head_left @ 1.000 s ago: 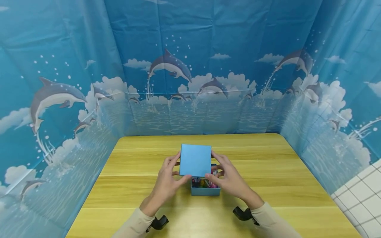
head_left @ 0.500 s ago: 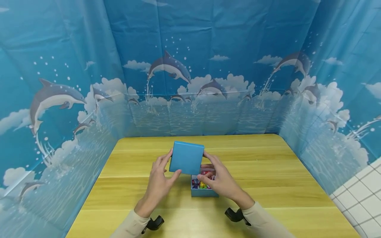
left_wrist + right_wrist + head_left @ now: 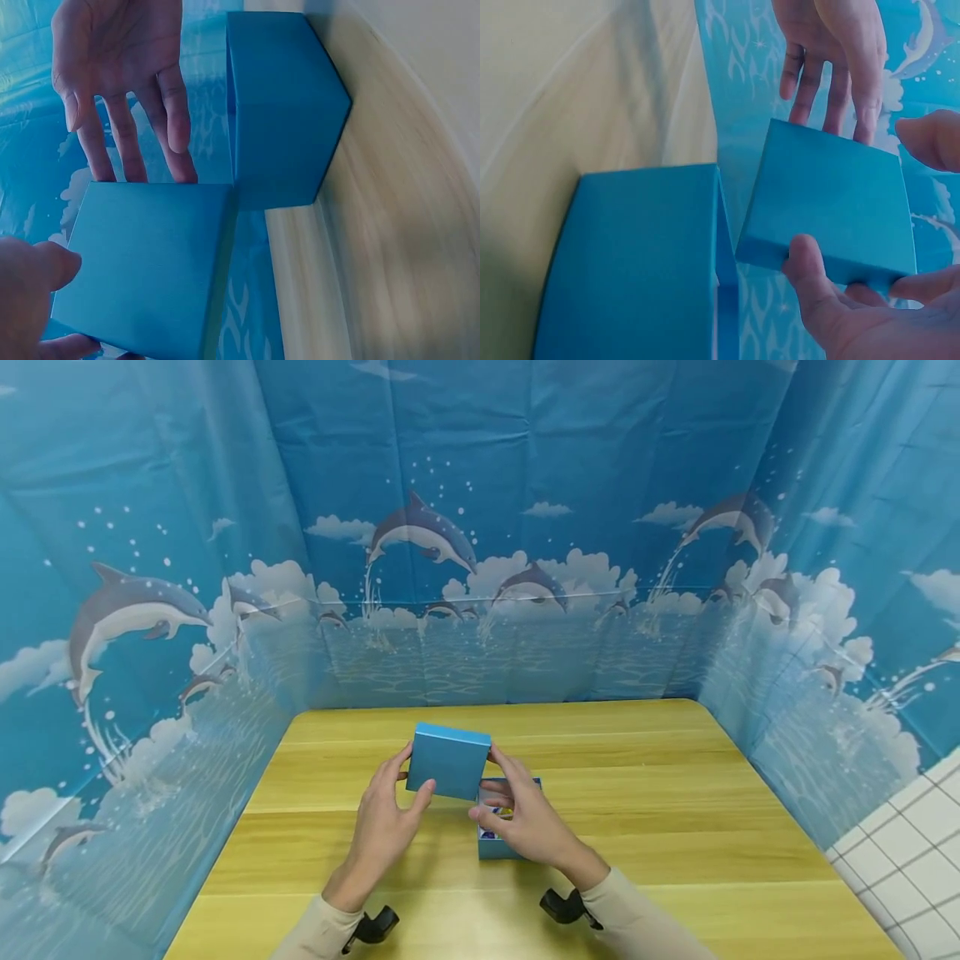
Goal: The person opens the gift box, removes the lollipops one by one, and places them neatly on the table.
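Head view – lid: held in the air as a blue lid (image 3: pixel 448 762), tilted, up and to the left of the box (image 3: pixel 498 850), clear of its rim.
Head view – box: stood open on the tabletop (image 3: pixel 675 793), with small colourful bits (image 3: pixel 498 814) partly seen inside behind the right hand (image 3: pixel 525 827).
Head view – grip: lid pinched at both sides, left hand (image 3: pixel 382 831) with thumb on the near face and fingers behind, right hand with fingers at the lid's right edge.
Head view – surroundings: closed in by a dolphin backdrop (image 3: pixel 480 527) on three sides.
Left wrist view – lid: seen close as a flat blue face (image 3: pixel 150 277), its corner just beside the box (image 3: pixel 285 112); touching or not, could not be told.
Left wrist view – grip: left thumb pressed on the lid's near corner; right hand (image 3: pixel 120 60) with fairly straight fingers reaching behind the far edge.
Right wrist view – grip: right hand (image 3: pixel 855 315) with thumb on the lid (image 3: pixel 832 202) and fingers curled underneath; left hand (image 3: pixel 832 45) at the opposite edge.
Right wrist view – box: upright on the tabletop (image 3: pixel 570 90), beside the lid (image 3: pixel 637 262).
Step in hand: judged to be the uncovering, lid off and carried aside.
Next move: likely called for a bare patch of tabletop left of the box, a level lid, and both pinches eased together.
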Tool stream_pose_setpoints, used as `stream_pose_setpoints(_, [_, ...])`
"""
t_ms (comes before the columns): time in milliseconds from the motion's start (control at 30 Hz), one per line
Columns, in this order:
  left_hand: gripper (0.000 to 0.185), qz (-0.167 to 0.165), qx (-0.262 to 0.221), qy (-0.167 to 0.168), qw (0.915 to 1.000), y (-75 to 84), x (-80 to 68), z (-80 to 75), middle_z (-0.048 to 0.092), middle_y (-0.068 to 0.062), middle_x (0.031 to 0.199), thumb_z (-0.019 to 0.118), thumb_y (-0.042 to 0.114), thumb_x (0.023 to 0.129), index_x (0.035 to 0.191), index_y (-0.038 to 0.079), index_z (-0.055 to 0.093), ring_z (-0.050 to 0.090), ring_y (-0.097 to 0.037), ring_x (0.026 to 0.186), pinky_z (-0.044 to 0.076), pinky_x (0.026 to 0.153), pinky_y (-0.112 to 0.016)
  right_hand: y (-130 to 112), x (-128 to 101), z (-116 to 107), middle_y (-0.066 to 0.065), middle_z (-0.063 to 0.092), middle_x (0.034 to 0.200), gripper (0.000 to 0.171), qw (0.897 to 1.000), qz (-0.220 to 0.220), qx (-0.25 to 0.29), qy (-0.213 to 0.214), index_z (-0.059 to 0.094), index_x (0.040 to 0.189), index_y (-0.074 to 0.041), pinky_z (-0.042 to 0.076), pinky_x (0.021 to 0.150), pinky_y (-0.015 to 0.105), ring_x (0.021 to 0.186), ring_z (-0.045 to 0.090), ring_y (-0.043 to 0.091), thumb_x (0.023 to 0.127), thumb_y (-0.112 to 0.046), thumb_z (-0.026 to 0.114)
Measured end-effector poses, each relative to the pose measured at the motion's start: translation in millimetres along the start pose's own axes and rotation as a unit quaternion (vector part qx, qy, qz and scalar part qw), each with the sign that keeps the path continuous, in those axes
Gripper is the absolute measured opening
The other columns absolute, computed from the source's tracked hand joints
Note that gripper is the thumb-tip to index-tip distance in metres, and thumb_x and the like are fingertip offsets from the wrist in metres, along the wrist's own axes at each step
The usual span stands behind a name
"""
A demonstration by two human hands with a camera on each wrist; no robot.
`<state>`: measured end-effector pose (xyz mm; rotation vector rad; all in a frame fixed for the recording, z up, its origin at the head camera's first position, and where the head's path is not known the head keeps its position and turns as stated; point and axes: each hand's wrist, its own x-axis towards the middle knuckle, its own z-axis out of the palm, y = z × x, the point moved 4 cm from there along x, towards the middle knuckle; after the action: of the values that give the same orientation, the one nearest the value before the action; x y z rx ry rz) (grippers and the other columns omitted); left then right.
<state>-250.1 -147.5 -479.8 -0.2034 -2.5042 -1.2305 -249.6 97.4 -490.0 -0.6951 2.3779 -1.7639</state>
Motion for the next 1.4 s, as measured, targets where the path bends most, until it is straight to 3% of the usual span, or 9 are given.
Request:
stream_pose_setpoints(167, [0.072, -0.020, -0.006, -0.007, 0.9998, -8.0, 0.6, -5.2, 0.060, -0.023, 0.165, 0.081, 0.030, 0.113, 0.175, 0.011, 0.052, 0.068, -0.047, 0.147, 0.054, 0.120, -0.073, 1.3, 3.6, 10.2, 0.023, 0.018, 0.192, 0.100, 1.000, -0.008, 0.000, -0.009, 0.012, 0.189, -0.017, 0.055, 0.126, 0.065, 0.165, 0.052, 0.053, 0.116, -0.035, 0.077])
stream_pose_setpoints(467, [0.061, -0.048, -0.022, -0.006, 0.9986, -22.9, 2.7, -18.9, 0.065, -0.022, 0.163, 0.078, 0.032, 0.115, 0.164, 0.002, 0.057, 0.070, -0.046, 0.148, 0.053, 0.125, -0.070, 4.0, 10.1, 27.2, 0.015, 0.023, 0.195, 0.098, 1.000, -0.008, -0.001, -0.012, 0.017, 0.188, -0.017, 0.052, 0.129, 0.064, 0.169, 0.050, 0.047, 0.115, -0.036, 0.078])
stream_pose_setpoints(667, [0.060, -0.087, -0.033, -0.014, 0.9956, -34.9, 2.5, -25.2, 0.067, -0.023, 0.164, 0.078, 0.041, 0.115, 0.157, 0.002, 0.060, 0.068, -0.045, 0.152, 0.057, 0.122, -0.068, 8.1, 15.2, 37.9, 0.016, 0.023, 0.195, 0.102, 1.000, 0.000, -0.001, -0.020, 0.012, 0.189, -0.015, 0.052, 0.130, 0.063, 0.170, 0.049, 0.044, 0.115, -0.038, 0.078])
stream_pose_setpoints(900, [0.065, -0.117, -0.036, -0.020, 0.9923, -47.8, 2.7, -32.7, 0.067, -0.028, 0.162, 0.079, 0.053, 0.112, 0.147, 0.001, 0.062, 0.067, -0.048, 0.153, 0.062, 0.116, -0.063, 8.0, 18.9, 51.5, 0.023, 0.032, 0.189, 0.095, 0.999, 0.005, 0.014, -0.035, 0.022, 0.186, -0.008, 0.052, 0.130, 0.060, 0.169, 0.048, 0.051, 0.115, -0.034, 0.079])
stream_pose_setpoints(1200, [0.052, -0.117, -0.017, -0.037, 0.9923, -54.7, -4.0, -40.1, 0.069, -0.032, 0.155, 0.084, 0.038, 0.111, 0.136, -0.003, 0.062, 0.067, -0.053, 0.150, 0.063, 0.115, -0.062, 9.7, 14.5, 61.1, 0.024, 0.028, 0.191, 0.092, 0.998, 0.008, 0.039, -0.046, 0.025, 0.184, -0.003, 0.052, 0.131, 0.055, 0.170, 0.045, 0.052, 0.114, -0.026, 0.080])
stream_pose_setpoints(1400, [0.051, -0.100, -0.010, -0.033, 0.9944, -65.0, -6.2, -39.8, 0.077, -0.031, 0.142, 0.093, 0.025, 0.104, 0.136, -0.003, 0.066, 0.077, -0.050, 0.136, 0.064, 0.112, -0.063, 12.7, 12.2, 69.7, 0.029, 0.028, 0.190, 0.095, 0.996, 0.032, 0.040, -0.072, 0.022, 0.184, 0.000, 0.049, 0.132, 0.057, 0.169, 0.046, 0.055, 0.114, -0.030, 0.079])
